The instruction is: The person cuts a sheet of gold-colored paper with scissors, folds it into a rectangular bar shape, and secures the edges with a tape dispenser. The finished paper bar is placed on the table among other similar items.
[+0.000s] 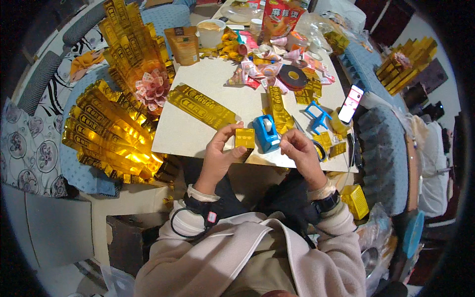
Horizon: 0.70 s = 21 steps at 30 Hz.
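Note:
My left hand [221, 150] grips a small gold foil block [244, 138] with a square face, held up over the table's near edge. Just to its right stands a blue tape dispenser [266, 132] with a roll of clear tape in it. By the dispenser's near end, my right hand [301, 154] has thumb and fingertips pinched together; whatever is between them is too small to make out. Beyond the left hand lies a flat, embossed gold foil strip [204, 107]. Another folded gold strip [280, 111] lies behind the dispenser.
Scissors with blue handles [318, 118], a lit phone [351, 104] and a black tape roll [293, 77] sit on the table's right part. Wrapped sweets [257, 72] and a brown pouch [181, 45] stand farther back. Large gold foil fans [106, 131] rise at the left.

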### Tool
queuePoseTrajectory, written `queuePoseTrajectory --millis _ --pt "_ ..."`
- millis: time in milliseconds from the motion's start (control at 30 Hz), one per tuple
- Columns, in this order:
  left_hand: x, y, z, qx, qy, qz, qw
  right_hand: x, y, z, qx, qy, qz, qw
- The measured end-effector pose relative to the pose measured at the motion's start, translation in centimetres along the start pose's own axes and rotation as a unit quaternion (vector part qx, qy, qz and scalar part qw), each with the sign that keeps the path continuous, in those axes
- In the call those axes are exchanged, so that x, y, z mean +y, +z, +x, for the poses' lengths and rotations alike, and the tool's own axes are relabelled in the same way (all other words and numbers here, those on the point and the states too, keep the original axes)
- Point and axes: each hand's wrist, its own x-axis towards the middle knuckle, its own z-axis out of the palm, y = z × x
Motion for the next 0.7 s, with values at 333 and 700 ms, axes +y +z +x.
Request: queuePoseTrajectory --millis 333,700 --pt "0.0 -0.2 -0.1 0.002 -0.011 0.005 1.000 -1.9 2.6 5.3 -0.147 0.017 0.001 0.989" --pt "0.1 -0.2 -0.2 -0.006 -0.018 -0.005 1.000 -2.0 2.6 5.9 -0.159 0.093 -0.044 0.982"
